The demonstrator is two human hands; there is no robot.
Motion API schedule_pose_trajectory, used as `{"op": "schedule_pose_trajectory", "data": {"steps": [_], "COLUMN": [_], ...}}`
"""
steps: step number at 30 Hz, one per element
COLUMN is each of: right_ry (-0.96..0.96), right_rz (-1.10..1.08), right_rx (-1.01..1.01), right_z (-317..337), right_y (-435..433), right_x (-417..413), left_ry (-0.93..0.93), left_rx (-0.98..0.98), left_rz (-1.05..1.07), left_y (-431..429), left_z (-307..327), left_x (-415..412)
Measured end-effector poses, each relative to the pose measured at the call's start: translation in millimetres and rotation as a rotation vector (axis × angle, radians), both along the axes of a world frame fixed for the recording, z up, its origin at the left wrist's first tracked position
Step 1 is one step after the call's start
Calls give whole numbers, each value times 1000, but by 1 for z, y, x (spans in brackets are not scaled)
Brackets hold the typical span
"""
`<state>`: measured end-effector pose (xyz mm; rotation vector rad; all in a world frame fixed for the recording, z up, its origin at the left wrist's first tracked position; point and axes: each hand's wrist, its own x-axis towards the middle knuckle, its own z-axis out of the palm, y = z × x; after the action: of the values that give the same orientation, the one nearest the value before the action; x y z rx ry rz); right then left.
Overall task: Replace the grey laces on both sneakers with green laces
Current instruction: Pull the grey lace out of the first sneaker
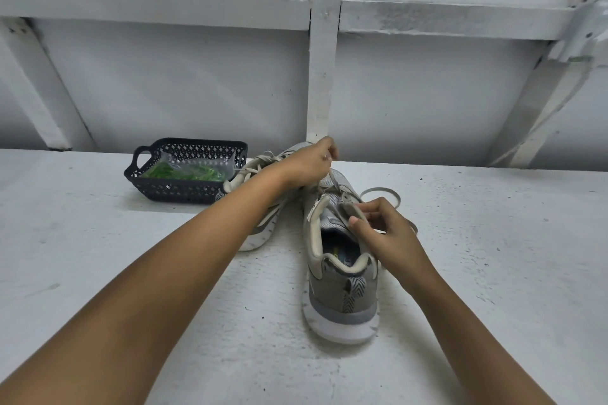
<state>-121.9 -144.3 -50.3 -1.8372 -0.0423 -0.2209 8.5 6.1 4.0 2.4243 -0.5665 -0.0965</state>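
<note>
Two grey sneakers stood on the white worktop, touching each other near the toes. The near sneaker pointed its heel toward the camera, with its opening and patterned heel tab in full view. The far sneaker lay to its left, angled away and partly hidden behind the left forearm. The left hand was raised above the toe end of the near sneaker. Its grip was closed in a pinch on a strand of the grey lace, which ran taut from the fingertips down to the eyelets. A loose loop of the same lace lay on the worktop just right of the near sneaker. The right hand held the near sneaker at its right eyelet edge beside the tongue, with the grip clamped there, thumb on the inner side and fingers curled over the outer side. The far sneaker carried its own pale lace, looped above its tongue. A dark perforated basket with a side handle stood at the back left, just beside the far sneaker. It contained the green laces, sealed in a clear bag. Behind the worktop rose a white panelled wall — crossed by a vertical post and slanting braces.
</note>
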Motion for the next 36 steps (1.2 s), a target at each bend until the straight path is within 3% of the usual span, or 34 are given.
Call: {"op": "schedule_pose_trajectory", "data": {"steps": [8, 13, 18, 20, 22, 27, 32, 36], "right_ry": [15, 14, 26, 31, 33, 28, 32, 38], "right_rz": [-3, -18, -45, -47, -48, -49, -50, -51], "right_rx": [20, 19, 30, 25, 24, 40, 34, 17], "right_z": [1, 2, 3, 3, 3, 3, 4, 4], "right_y": [2, 2, 2, 2, 2, 2, 2, 2], "right_x": [-1, -2, -3, -3, -3, -3, -3, -3], "left_ry": [-253, -484, -690, -776, -750, -576, -613, -641], "left_rx": [489, 622, 558, 633, 709, 649, 609, 363], "left_rz": [-109, -31, 121, 131, 50, -73, -28, 194], "left_y": [22, 25, 36, 38, 35, 26, 28, 36], "left_z": [-4, -15, -9, -6, -8, -21, -25, -17], "left_x": [-21, -24, -26, -25, -26, -27, -27, -26]}}
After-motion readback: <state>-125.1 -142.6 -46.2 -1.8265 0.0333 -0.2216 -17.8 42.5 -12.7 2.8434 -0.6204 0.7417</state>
